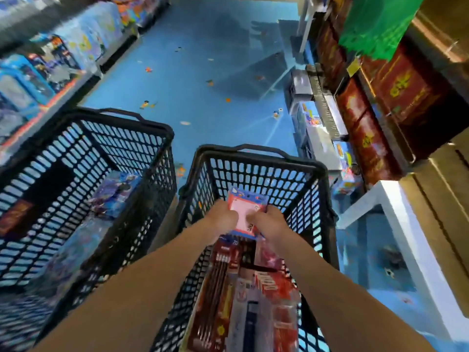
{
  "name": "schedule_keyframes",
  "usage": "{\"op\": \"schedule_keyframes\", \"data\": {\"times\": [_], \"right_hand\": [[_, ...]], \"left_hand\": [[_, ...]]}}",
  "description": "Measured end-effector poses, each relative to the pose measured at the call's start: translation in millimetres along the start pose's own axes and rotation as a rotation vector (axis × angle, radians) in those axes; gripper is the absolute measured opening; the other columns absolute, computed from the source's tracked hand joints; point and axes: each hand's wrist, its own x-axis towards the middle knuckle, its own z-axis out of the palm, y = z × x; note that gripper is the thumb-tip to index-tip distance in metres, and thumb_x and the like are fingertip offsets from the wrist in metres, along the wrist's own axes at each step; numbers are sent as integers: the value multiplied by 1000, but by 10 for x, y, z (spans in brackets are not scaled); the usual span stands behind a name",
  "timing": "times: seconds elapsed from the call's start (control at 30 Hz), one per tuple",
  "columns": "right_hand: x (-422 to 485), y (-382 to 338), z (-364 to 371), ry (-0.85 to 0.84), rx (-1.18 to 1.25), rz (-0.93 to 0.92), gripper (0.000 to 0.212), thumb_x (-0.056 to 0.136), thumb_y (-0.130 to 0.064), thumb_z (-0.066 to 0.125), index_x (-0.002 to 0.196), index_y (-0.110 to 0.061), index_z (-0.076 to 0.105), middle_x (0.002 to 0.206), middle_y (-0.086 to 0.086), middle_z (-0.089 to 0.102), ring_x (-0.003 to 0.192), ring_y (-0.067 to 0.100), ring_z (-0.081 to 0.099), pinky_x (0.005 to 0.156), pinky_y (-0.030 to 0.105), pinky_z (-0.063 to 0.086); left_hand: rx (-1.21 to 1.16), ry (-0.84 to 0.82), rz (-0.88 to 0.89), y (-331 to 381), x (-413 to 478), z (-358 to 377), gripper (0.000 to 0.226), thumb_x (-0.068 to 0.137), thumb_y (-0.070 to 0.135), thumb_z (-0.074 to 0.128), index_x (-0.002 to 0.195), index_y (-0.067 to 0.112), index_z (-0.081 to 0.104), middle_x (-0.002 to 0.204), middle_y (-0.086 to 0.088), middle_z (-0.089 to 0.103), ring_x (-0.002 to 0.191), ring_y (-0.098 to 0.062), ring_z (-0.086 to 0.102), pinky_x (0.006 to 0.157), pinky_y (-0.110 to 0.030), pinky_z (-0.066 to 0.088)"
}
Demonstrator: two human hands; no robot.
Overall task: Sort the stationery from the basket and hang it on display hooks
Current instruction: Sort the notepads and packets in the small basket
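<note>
Left hand (223, 219) and right hand (266, 224), side by side over the near basket (253, 153), each with fingers curled onto the lower edge of one flat card pack (247, 205), so neither hand is free. The card pack, red-bordered with a pale centre panel, sits at 12 o'clock from both hands, its long axis running 6 to 12 o'clock and slightly tipped toward 1 o'clock. It is held clear of the other goods, near the basket's far wall. Both hands are equally near it, the left at its 7 o'clock corner and the right at its 5 o'clock corner. Below the wrists, toward 6 o'clock, the remaining stationery lies in the basket: a pencil pack (220, 275) lengthwise on the left and red packs (274, 283) on the right. A second basket (127, 123) stands at 9 o'clock with dark blue packets inside. The blue floor (190, 72) stretches toward 12 o'clock, and shelves (380, 110) of red boxes run along 2 to 3 o'clock. No display hooks appear, so the hanging point probably lies outside the view. Printing on the card pack is too blurred to read; a pack just beneath it seems to show "20". The yellow marks on the red boxes cannot be read.
</note>
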Motion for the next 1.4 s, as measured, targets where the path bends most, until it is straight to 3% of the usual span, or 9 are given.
{"op": "schedule_keyframes", "data": {"times": [0.13,0.23,0.37,0.47,0.8,1.07,1.23,1.33,1.4], "right_hand": [[446,183,141,-11,-27,39,15,86,-3,65,79,-12,56,71,8,58,58,23,52,50,28,37],[656,243,194,11,-77,40,11,85,-6,66,76,-8,61,69,9,61,58,23,55,52,29,40],[825,293,235,28,-198,45,9,84,-13,69,80,-7,63,79,16,71,70,33,69,59,39,54],[896,342,264,-8,-289,87,11,86,-13,68,83,-9,59,82,10,68,69,25,66,59,29,52],[946,445,375,84,-539,67,36,85,-28,72,112,-6,66,107,9,67,104,29,67,73,28,48],[352,238,227,171,-593,-93,63,83,-33,77,132,-6,48,130,15,58,116,33,59,93,37,52],[-324,24,62,193,-564,-145,68,87,-35,77,140,-7,45,135,13,58,108,24,56,85,30,43],[-812,-174,35,219,-564,-192,82,85,-39,79,148,-6,38,145,13,53,129,30,53,98,34,45],[-1206,-306,67,230,-562,-250,86,84,-41,80,150,-7,37,149,13,51,134,30,51,104,35,44]], "left_hand": [[41,66,-63,-160,436,199,10,95,-1,46,97,3,56,82,-9,51,65,-20,47,50,-31,32],[30,64,-58,-323,726,328,37,90,0,48,126,-5,59,108,-17,65,86,-26,58,54,-29,40],[37,49,-71,-425,954,389,40,89,-2,50,128,-4,59,117,-23,66,94,-31,63,62,-35,50],[140,50,-103,-495,1046,399,51,93,1,51,143,-4,47,131,-25,61,113,-38,62,81,-42,55],[208,37,-83,-652,1104,516,43,96,11,61,136,3,48,128,-15,64,113,-32,64,86,-35,54],[163,83,11,-544,599,305,53,96,22,69,140,6,44,133,-11,62,122,-30,60,88,-28,44],[234,-9,178,-358,22,0,61,95,21,69,146,7,38,136,-11,58,126,-32,57,103,-37,49],[316,-67,283,-204,-477,-321,78,99,23,66,160,5,20,153,-15,45,139,-33,47,107,-33,41],[314,-93,365,-137,-866,-591,73,101,19,64,159,4,22,150,-12,46,135,-28,47,100,-25,41]]}}
